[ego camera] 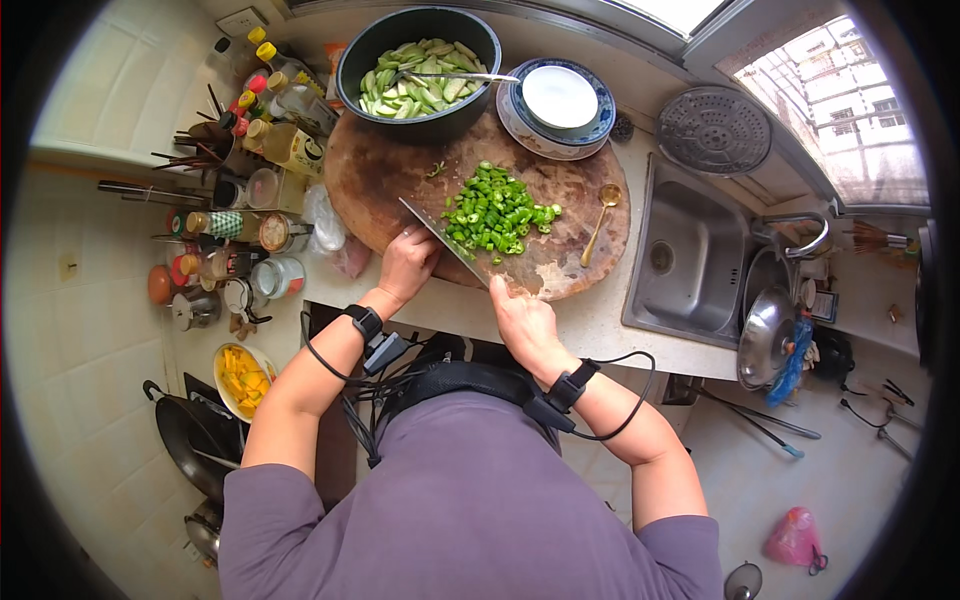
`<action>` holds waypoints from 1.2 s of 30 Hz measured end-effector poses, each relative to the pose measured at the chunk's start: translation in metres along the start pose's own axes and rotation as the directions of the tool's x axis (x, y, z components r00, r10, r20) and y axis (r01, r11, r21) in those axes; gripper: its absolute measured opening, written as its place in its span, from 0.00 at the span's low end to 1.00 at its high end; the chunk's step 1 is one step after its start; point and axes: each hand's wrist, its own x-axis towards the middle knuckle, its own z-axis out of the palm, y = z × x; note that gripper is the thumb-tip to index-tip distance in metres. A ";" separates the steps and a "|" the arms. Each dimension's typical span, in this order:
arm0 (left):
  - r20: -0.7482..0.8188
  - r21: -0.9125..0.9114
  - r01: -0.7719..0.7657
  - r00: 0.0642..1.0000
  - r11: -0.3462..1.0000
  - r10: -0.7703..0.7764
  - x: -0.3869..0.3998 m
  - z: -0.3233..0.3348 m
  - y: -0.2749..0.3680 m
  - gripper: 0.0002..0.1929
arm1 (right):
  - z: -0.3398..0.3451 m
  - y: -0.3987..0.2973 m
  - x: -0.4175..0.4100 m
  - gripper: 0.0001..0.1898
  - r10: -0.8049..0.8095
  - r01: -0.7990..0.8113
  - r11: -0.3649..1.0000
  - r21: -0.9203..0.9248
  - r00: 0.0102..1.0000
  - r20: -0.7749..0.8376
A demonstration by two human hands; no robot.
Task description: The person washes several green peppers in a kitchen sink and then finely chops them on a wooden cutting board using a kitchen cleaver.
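Note:
A kitchen knife is gripped at its handle by my right hand, near the front edge of a round wooden chopping board. My left hand is at the near side of the blade, its fingers curled; whether they press on the knife or hold something is hidden. Just beyond the blade lies a heap of chopped green peppers. A gold-coloured spoon rests on the board's right side. At the back stands a dark pot of sliced green vegetable with a metal utensil in it.
Stacked plates stand at the board's back right. A steel sink is farther right, with a pot lid beside it. Bottles and jars crowd the left. A bowl of orange-yellow pieces and a wok are at lower left.

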 end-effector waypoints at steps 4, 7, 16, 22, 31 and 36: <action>0.036 -0.051 0.045 0.998 0.998 -0.043 -0.003 -0.001 0.000 0.04 | -0.009 0.014 0.004 0.14 -0.031 0.032 0.999 0.036 0.999 -0.028; 0.006 -0.101 0.035 0.999 0.994 -0.034 -0.002 0.001 -0.002 0.04 | -0.029 0.016 -0.004 0.14 -0.029 0.029 1.000 0.001 1.000 0.005; -0.002 -0.094 0.093 0.996 0.991 -0.094 -0.003 0.005 -0.006 0.02 | -0.015 0.008 -0.006 0.16 -0.050 0.050 0.999 0.001 0.998 0.031; -0.018 0.031 -0.032 0.999 0.999 0.033 -0.004 -0.004 -0.001 0.04 | -0.002 0.012 -0.003 0.20 -0.042 0.042 0.999 0.007 0.999 0.019; -0.023 -0.034 0.057 0.998 0.998 -0.058 -0.004 0.000 -0.009 0.04 | -0.031 0.012 -0.015 0.14 -0.070 0.070 0.996 0.058 0.998 0.001; -0.023 -0.017 0.019 1.000 1.000 -0.020 -0.001 -0.001 -0.010 0.04 | -0.020 0.005 -0.011 0.15 -0.004 0.000 0.999 0.033 0.989 0.148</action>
